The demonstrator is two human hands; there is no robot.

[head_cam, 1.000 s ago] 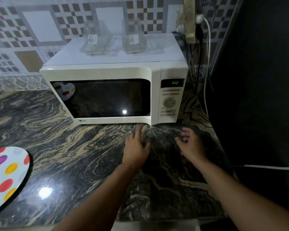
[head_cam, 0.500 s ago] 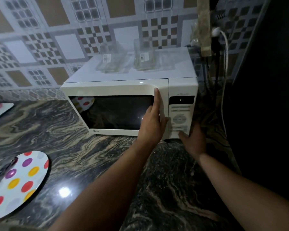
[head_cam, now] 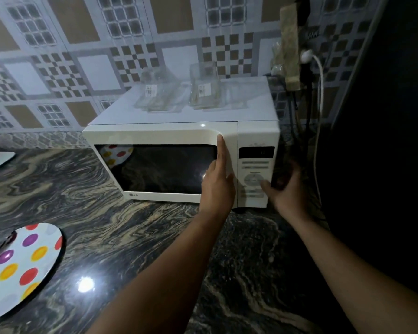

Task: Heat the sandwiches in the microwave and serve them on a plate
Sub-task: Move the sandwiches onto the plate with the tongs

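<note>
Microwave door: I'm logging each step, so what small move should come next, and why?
Probably pull the door open with the left hand, whose straight fingers lie on the right edge of the shut microwave door, while the right hand braces the right side.

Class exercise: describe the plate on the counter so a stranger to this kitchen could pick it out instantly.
Start at the white microwave on the dark marbled counter. Look to the near left edge: a round white plate lies flat there. Its red, yellow and purple dots set it apart.
</note>
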